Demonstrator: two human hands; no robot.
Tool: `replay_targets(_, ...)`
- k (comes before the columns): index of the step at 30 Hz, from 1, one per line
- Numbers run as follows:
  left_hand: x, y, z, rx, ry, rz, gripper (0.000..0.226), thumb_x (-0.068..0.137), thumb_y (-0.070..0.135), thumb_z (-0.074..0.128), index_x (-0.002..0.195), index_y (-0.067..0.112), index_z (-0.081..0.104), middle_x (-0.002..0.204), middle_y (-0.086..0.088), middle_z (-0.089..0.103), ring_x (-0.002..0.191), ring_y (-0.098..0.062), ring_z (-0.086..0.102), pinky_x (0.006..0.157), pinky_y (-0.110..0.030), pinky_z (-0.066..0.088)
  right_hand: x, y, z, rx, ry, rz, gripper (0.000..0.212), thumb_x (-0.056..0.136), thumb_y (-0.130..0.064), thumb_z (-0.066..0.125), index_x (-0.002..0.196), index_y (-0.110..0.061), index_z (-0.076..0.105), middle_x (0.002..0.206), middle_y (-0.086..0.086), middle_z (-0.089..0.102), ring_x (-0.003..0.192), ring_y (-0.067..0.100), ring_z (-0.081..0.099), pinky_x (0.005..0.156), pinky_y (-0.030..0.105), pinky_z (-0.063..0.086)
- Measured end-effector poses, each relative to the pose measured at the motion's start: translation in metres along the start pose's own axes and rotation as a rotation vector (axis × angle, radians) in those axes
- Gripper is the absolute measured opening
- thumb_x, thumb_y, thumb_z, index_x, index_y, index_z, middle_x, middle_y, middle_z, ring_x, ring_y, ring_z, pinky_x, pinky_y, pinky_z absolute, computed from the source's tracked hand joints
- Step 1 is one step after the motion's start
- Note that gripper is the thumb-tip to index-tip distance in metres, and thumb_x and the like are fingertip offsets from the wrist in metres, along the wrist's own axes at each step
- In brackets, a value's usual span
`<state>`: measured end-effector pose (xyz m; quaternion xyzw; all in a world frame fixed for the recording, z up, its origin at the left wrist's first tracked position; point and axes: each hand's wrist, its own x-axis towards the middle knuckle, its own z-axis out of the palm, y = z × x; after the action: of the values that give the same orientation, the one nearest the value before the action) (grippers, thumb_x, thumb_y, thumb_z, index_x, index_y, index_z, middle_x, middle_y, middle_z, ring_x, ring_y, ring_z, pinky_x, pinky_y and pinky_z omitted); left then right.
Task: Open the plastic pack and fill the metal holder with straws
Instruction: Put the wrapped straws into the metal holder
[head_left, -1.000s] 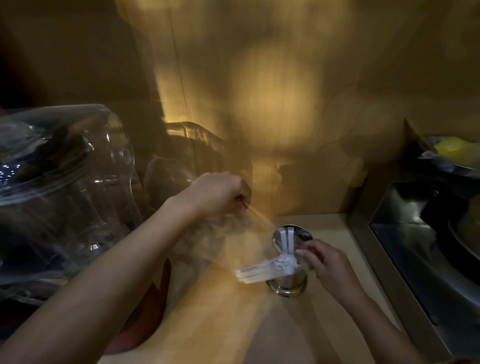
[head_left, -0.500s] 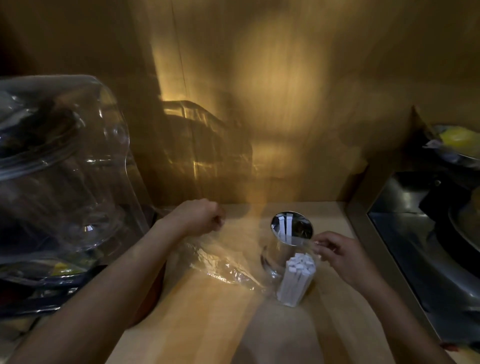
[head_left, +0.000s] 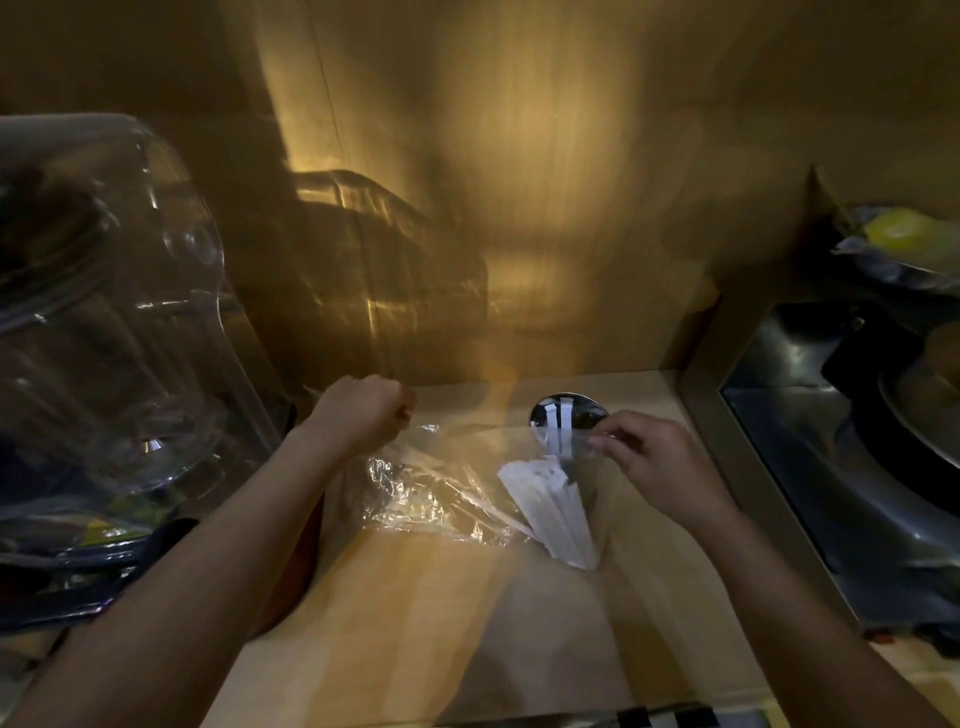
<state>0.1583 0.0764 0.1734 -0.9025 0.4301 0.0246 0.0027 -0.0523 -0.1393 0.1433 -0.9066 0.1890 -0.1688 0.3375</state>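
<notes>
Straws (head_left: 550, 506) lay bunched inside the pack (head_left: 431, 493), slanting down in front of the holder (head_left: 568, 415) on the surface (head_left: 415, 597). My left hand (head_left: 361, 415) was clenched on the pack's far end; my right hand (head_left: 652, 462) pinched its clear film by the holder's rim. Dim light and film blurred the holder's body.

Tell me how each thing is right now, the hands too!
left hand: fisted, gripping the plastic pack.
right hand: pinching the pack's other end.
plastic pack: crumpled, stretched between hands.
straws: bundled, leaning against the holder.
metal holder: upright, few straws inside.
</notes>
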Motion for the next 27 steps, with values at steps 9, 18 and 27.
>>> replay_targets(9,-0.003,0.001,-0.006,-0.116,0.039,0.015,0.014,0.089,0.023,0.057,0.096,0.016,0.066,0.103,-0.005,0.071,0.096,-0.025,0.065,0.08,-0.037,0.051,-0.007,0.026,-0.012,0.053,0.174,0.038,0.008,0.08,-0.013,0.066,0.079,-0.02,0.068,0.067,-0.012,0.063,0.06,0.003,0.058,0.057,0.02,0.045)
replay_targets(18,-0.006,0.022,-0.023,0.026,0.103,0.123,0.017,0.088,0.024,0.053,0.097,0.024,0.068,0.103,-0.004,0.071,0.099,-0.026,0.062,0.086,-0.033,0.042,-0.018,0.041,-0.019,0.087,0.263,0.145,0.021,0.082,-0.022,0.063,0.074,-0.041,0.059,0.073,-0.012,0.064,0.067,0.004,0.059,0.059,0.026,0.05)
replay_targets(27,0.01,0.017,-0.019,0.217,0.103,0.058,0.021,0.091,0.024,0.05,0.11,0.025,0.06,0.109,-0.006,0.069,0.104,-0.024,0.062,0.1,-0.038,0.035,-0.02,0.041,-0.017,0.107,0.242,0.072,0.026,0.077,-0.019,0.068,0.073,-0.043,0.059,0.072,-0.017,0.063,0.075,-0.009,0.059,0.056,0.011,0.047)
